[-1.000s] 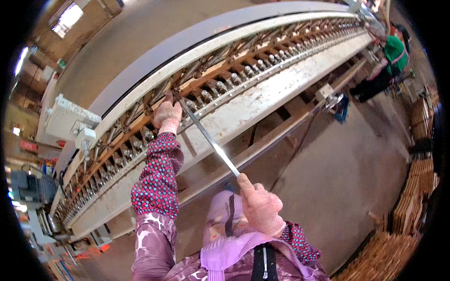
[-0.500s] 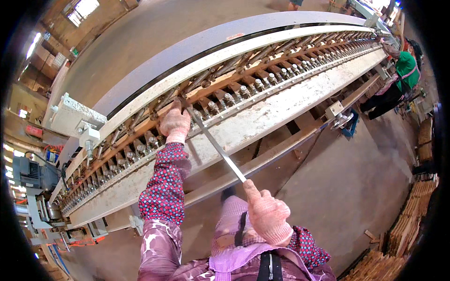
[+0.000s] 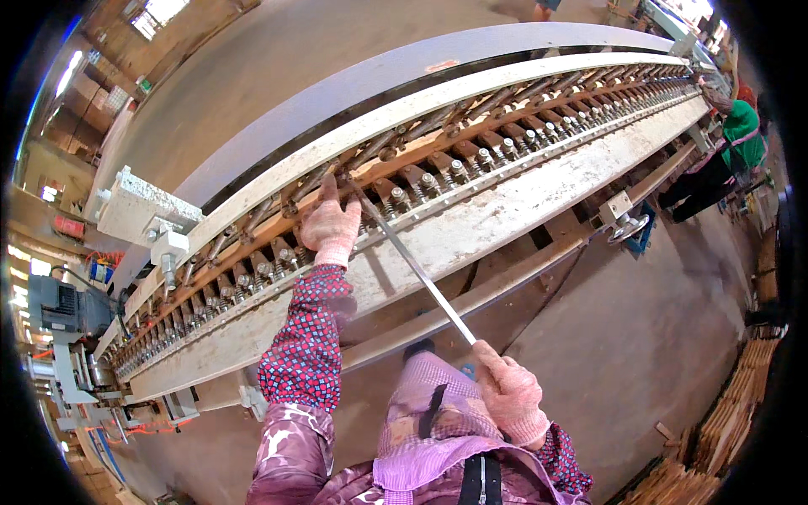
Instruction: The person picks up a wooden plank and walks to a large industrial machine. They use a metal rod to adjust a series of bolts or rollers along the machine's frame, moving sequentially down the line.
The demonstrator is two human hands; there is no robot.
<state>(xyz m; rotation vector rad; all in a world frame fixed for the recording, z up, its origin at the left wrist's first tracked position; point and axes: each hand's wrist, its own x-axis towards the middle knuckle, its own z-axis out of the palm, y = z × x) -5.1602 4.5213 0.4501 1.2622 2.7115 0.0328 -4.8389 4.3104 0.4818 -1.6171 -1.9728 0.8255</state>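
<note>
Head view: metal bar being held across the spring bolts, work apparently midway.
The right hand is gripping the bar's near end; the far tip is meeting the wooden strip. The left hand is reaching there, 1 finger extending; I cannot tell its grip. Bolts are standing on both sides; the finished share is not showing.

Bright window, person in green, stacked brown sheets
</note>
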